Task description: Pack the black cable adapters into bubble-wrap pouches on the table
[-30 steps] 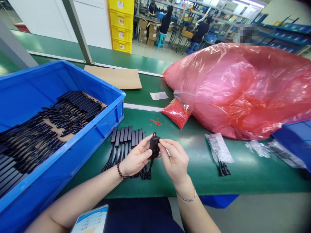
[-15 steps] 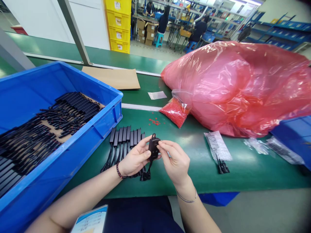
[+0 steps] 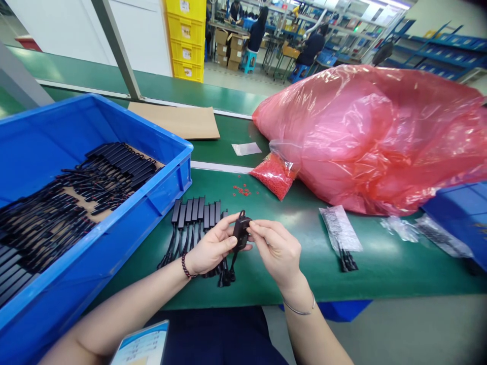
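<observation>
- Right hand [image 3: 277, 249] has shifted slightly rightward since the frame half a second ago; black module [image 3: 241, 233] has turned a little, showing more of its side; left hand [image 3: 213, 247] about where it was
- Black module: held between the two hands above the green bench [image 3: 300, 208], loop at its top, cable hanging from its lower end
- Left hand: grasping the module, thumb on the near face, other fingers behind
- Right hand: thumb and forefinger pinched at the module's right edge; cannot tell whether a small part sits between the fingertips
- Row of black units [image 3: 190, 212]: on the bench, beside the left hand, partly hidden by it; cables trail toward the wrist
- Loose red rings [image 3: 242, 191]: scattered just beyond the hands
- Clear bag [image 3: 276, 176]: beyond the right hand, filled with small red pieces, against a large pink bag [image 3: 369, 137] farther right
- Bubble-wrap pack [image 3: 341, 229]: right of the right hand, well apart from it, black cable ends protruding on the near side
- Blue bin [image 3: 162, 188]: left of the left hand, holding many more black units with cables
- Cardboard sheet [image 3: 177, 121] and white slip [image 3: 246, 149]: flat, farther beyond the hands
</observation>
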{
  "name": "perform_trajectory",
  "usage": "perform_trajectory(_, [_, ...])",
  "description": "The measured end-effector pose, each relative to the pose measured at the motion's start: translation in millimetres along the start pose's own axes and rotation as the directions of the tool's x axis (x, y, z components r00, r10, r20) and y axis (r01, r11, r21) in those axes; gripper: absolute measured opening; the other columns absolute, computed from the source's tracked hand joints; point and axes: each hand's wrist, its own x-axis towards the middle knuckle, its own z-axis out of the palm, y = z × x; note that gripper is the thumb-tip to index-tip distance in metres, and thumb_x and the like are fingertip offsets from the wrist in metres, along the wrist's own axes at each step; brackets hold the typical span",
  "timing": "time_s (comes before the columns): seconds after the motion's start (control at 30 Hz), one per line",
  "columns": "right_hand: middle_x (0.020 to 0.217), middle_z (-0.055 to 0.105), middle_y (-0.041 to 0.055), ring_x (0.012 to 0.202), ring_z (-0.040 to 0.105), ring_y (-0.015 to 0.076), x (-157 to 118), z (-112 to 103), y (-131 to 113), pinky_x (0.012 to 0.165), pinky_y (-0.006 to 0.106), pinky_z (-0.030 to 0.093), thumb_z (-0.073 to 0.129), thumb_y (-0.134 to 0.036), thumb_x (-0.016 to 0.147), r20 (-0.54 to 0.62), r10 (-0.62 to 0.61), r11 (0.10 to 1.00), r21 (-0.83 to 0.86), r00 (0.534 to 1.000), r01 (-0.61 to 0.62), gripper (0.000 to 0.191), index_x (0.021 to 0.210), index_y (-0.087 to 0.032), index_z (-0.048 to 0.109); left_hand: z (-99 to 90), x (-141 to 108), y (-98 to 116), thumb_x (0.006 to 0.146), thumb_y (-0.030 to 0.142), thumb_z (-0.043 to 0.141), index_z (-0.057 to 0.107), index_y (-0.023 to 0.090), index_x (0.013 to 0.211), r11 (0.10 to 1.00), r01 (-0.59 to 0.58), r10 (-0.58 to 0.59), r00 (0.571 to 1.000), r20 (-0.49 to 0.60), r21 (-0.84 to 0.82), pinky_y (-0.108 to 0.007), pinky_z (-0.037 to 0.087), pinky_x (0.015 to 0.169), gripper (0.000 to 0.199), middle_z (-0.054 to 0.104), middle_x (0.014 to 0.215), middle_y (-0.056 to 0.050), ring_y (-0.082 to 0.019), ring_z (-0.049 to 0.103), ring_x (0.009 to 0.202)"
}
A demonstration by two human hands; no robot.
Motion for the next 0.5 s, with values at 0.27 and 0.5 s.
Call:
perform_trajectory(0.27, [0.097,0.067,0.0045,0.085,0.063,0.0157,-8.2,1.7,0.0,0.075,0.032,0.055,0.059,-0.007,0.079,-0.024,0.047,0.997,0.058,0.999,-0.045,0.028,0.099,-0.024,0.066,-2.5,0.2,-5.3,0.085,0.016,0.054,0.047,0.032,0.125,1.000,-0.007,0.007,0.999,0.038,0.005,-0.041,0.045,0.096,0.044,0.056,0.122,-0.006,-0.019,0.056,0.109])
perform_trajectory(0.5, [0.091,0.069,0.0051,0.084,0.064,0.0171,-3.6,2.9,-5.4,0.075,0.033,0.054,0.061,-0.005,0.077,-0.097,-0.001,1.000,0.014,0.995,0.003,0.030,0.102,-0.022,0.064,-0.3,0.0,-6.2,0.083,0.016,0.056,0.046,0.031,0.126,0.999,-0.001,0.001,1.000,0.015,-0.036,-0.044,0.043,0.097,0.046,0.055,0.124,-0.006,-0.020,0.055,0.111])
